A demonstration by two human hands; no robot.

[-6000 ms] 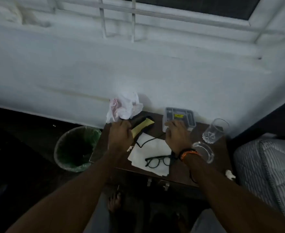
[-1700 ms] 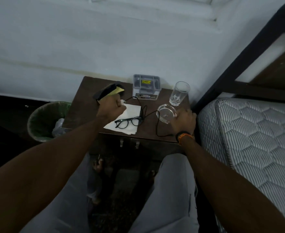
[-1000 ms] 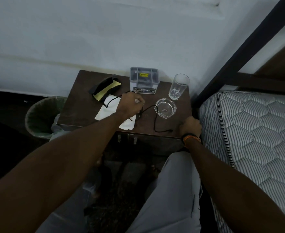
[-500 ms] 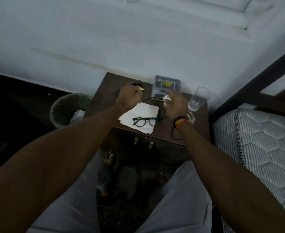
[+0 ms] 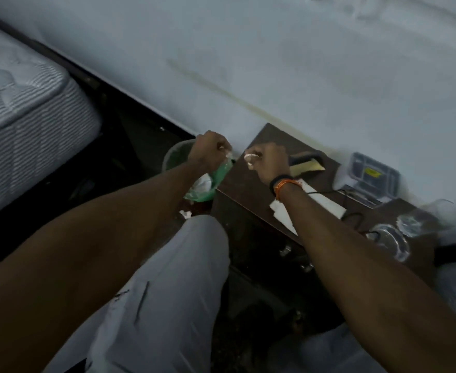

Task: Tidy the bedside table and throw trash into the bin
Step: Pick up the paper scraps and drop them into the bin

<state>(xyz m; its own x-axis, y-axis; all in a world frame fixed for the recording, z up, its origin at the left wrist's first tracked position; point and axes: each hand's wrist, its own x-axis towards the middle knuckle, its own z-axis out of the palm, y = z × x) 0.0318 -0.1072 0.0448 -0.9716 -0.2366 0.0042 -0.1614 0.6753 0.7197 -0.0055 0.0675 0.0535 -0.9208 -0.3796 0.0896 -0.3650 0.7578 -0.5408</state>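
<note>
Two hands: both are curled round small white scraps, up at the far left corner of the scene's action, near each other.
Bedside table: the largest piece, dark wood, running from the middle off to the right; its left edge sits just beside the bin.
Bin: left of the table, on the floor, lined with a green bag; white paper already lies inside.
Left hand: fingers curled on a white scrap, directly over the bin's rim, so it is the nearer hand.
Right hand: pinches another white scrap over the table's left corner, just right of the bin.
Key relation: the bin lies below and left of both hands; the right needs a short leftward carry, I judge.
Stray scrap: white, on the floor near the bin's base.
Blur: exact finger positions are hard to tell.
</note>
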